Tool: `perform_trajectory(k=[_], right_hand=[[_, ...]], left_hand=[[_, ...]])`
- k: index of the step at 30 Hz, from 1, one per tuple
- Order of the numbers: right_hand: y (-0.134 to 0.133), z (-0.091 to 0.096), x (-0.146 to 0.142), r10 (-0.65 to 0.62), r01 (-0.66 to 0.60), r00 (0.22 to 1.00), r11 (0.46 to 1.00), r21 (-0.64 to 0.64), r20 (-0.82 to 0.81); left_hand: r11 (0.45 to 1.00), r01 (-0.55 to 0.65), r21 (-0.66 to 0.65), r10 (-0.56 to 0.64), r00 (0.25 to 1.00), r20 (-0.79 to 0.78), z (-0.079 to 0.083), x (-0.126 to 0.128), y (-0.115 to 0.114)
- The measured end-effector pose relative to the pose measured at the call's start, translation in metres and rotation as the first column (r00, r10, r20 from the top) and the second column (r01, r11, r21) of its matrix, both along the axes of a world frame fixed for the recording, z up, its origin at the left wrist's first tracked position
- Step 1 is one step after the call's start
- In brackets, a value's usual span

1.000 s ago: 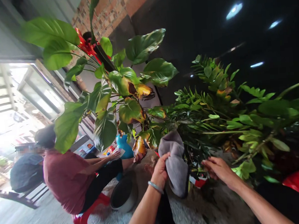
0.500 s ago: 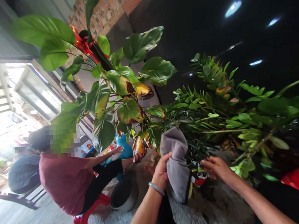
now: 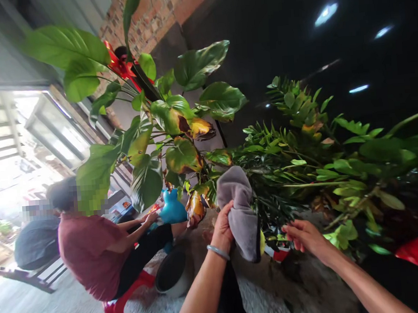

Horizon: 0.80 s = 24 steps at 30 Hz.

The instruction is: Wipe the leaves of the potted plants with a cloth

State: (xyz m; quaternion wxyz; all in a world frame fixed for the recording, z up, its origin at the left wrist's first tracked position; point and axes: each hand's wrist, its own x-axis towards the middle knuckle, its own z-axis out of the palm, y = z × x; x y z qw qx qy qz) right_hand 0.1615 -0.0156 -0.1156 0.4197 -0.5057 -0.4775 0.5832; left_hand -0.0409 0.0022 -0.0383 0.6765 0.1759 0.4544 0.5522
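Seated person [image 3: 90, 255] left of grey cloth [image 3: 241, 216]; bucket [image 3: 182, 281] between them. Left hand [image 3: 223, 231] at cloth's left edge, fingers clamped on it. Right hand [image 3: 305, 236] right of cloth, near green plants [image 3: 342, 168]; cannot tell whether its fingers pinch anything.

The soft, folded grey cloth [image 3: 244, 221] is plain mid-grey, with a black strip down its lower right edge. The smooth round bangle [image 3: 218, 252] is pale grey-green. Glossy green covers the tall broad-leaved plant [image 3: 182, 156], several leaves blotched yellow and dark brown; the shiny ribbon bow [image 3: 119, 66] is bright red. The bushy small-leaved plant [image 3: 344, 166] runs from light to dark green, with yellow and brown patches. The polished panel [image 3: 257, 34] is black with white glints, the brick wall [image 3: 156, 19] mottled orange-brown, the short-sleeved shirt [image 3: 90, 255] dusky red, the plastic stool [image 3: 116, 310] red, the rounded object [image 3: 173, 209] bright blue
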Motion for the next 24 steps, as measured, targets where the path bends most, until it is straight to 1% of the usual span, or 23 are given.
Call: perform_trajectory(k=[2, 3, 4, 5, 6, 8, 9, 11, 12, 13, 14, 15, 16, 18, 19, 20, 21, 22, 23, 24], right_hand=[[0.002, -0.001, 0.000, -0.017, 0.018, 0.998, 1.000, -0.015, 0.052], [0.002, -0.002, 0.000, -0.023, 0.024, 0.996, 1.000, -0.014, 0.081], [0.003, -0.003, 0.001, -0.023, 0.024, 0.995, 1.000, -0.006, 0.101], [0.003, -0.004, 0.003, -0.018, 0.018, 0.993, 1.000, 0.002, 0.113], [0.003, -0.005, 0.004, -0.008, 0.007, 0.993, 1.000, 0.010, 0.114], [0.002, -0.006, 0.006, 0.014, -0.016, 0.995, 1.000, 0.023, 0.100], [0.001, -0.006, 0.007, 0.020, -0.023, 0.996, 0.999, 0.032, 0.089], [-0.001, -0.005, 0.007, 0.023, -0.026, 0.997, 0.999, 0.045, 0.068], [-0.001, -0.005, 0.007, 0.020, -0.023, 0.998, 0.999, 0.044, 0.063], [-0.002, -0.004, 0.006, 0.017, -0.019, 0.998, 0.999, 0.037, 0.062], [-0.002, -0.003, 0.005, 0.012, -0.013, 0.998, 0.999, 0.029, 0.067], [-0.001, -0.001, 0.004, 0.004, -0.005, 0.997, 1.000, 0.020, 0.079], [-0.001, 0.000, 0.003, -0.003, 0.001, 0.996, 1.000, 0.014, 0.094], [0.000, 0.001, 0.002, -0.011, 0.011, 0.992, 1.000, 0.003, 0.130], [0.000, 0.002, 0.002, -0.013, 0.013, 0.989, 1.000, 0.000, 0.145], [0.000, 0.001, 0.002, -0.016, 0.016, 0.987, 1.000, -0.001, 0.157], [0.000, 0.001, 0.002, -0.017, 0.018, 0.986, 1.000, -0.003, 0.164], [0.000, 0.000, 0.003, -0.018, 0.018, 0.986, 1.000, 0.000, 0.165], [0.000, -0.002, 0.004, -0.015, 0.014, 0.987, 1.000, 0.005, 0.162], [0.000, -0.003, 0.005, -0.006, 0.005, 0.988, 1.000, 0.010, 0.157]], left_hand=[[0.987, 0.089, -0.133, -0.100, 0.992, -0.079, -0.025, 0.007, -0.010], [0.977, 0.139, -0.159, -0.156, 0.983, -0.099, -0.036, 0.010, -0.017], [0.970, 0.193, -0.150, -0.210, 0.971, -0.110, -0.043, 0.013, -0.023], [0.963, 0.242, -0.118, -0.256, 0.960, -0.117, -0.046, 0.015, -0.028], [0.958, 0.279, -0.071, -0.286, 0.951, -0.118, -0.044, 0.016, -0.030], [0.954, 0.298, 0.024, -0.295, 0.951, -0.095, -0.028, 0.014, -0.027], [0.961, 0.272, 0.052, -0.268, 0.961, -0.066, -0.017, 0.012, -0.022], [0.980, 0.173, 0.096, -0.174, 0.985, 0.008, 0.003, 0.006, -0.009], [0.987, 0.110, 0.113, -0.116, 0.992, 0.044, 0.010, 0.003, -0.003], [0.992, 0.054, 0.117, -0.062, 0.996, 0.070, 0.012, 0.001, 0.001], [0.995, 0.018, 0.097, -0.026, 0.997, 0.078, 0.011, -0.001, 0.003], [0.999, 0.009, 0.048, -0.012, 0.998, 0.061, 0.005, -0.002, 0.003], [0.999, 0.024, -0.024, -0.024, 0.999, 0.021, -0.003, -0.002, 0.001], [0.977, 0.109, -0.183, -0.124, 0.990, -0.070, -0.024, -0.003, -0.008], [0.961, 0.159, -0.226, -0.184, 0.979, -0.092, -0.032, -0.004, -0.014], [0.950, 0.204, -0.236, -0.232, 0.968, -0.096, -0.038, -0.005, -0.018], [0.946, 0.240, -0.218, -0.263, 0.961, -0.086, -0.040, -0.006, -0.022], [0.948, 0.262, -0.182, -0.277, 0.959, -0.065, -0.037, -0.008, -0.023], [0.955, 0.261, -0.140, -0.268, 0.963, -0.039, -0.031, -0.011, -0.022], [0.968, 0.235, -0.093, -0.237, 0.971, -0.011, -0.021, -0.014, -0.018]])
